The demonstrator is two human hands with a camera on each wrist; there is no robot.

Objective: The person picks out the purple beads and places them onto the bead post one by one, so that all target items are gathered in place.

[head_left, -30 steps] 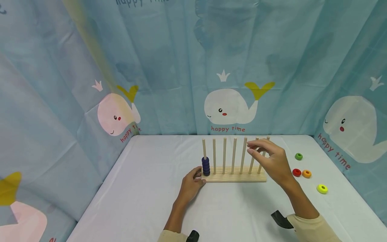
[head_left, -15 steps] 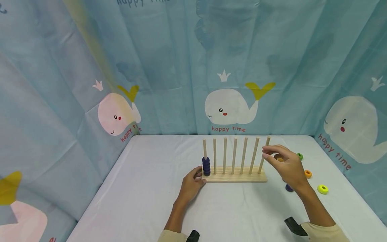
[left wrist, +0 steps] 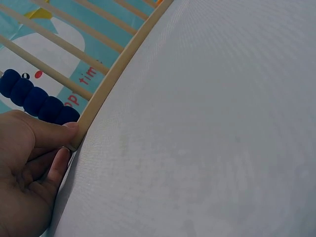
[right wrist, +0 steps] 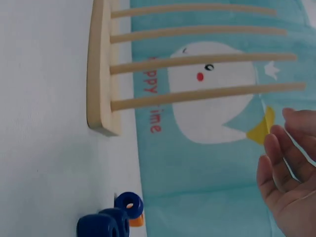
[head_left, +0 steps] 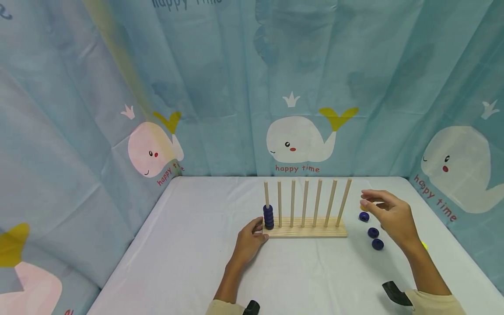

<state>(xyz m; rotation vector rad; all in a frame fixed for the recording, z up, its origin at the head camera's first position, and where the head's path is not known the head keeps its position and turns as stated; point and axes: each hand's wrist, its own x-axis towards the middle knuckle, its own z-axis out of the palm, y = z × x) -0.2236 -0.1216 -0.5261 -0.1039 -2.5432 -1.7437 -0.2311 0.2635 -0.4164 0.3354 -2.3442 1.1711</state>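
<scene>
A wooden peg board (head_left: 307,232) with a row of upright pegs stands on the table. Several dark blue beads (head_left: 268,217) are stacked on its leftmost peg. My left hand (head_left: 249,238) pinches the board's left end, thumb at the front edge, as the left wrist view (left wrist: 29,168) shows close up. Right of the board, my right hand (head_left: 393,218) hovers in the air with fingers loosely bent and nothing visible between them. Below and beside it lie loose blue beads (head_left: 373,232), and an orange bead (head_left: 364,208) shows just under the fingertips.
A yellow bead (head_left: 424,245) is partly hidden behind the right forearm. The white-covered table (head_left: 189,245) meets a blue curtain (head_left: 220,131) printed with whales at its back and sides.
My right hand has moved right, from above the pegs to over the loose beads, uncovering blue beads and hiding the green and red ones. My left hand stays on the board's end.
</scene>
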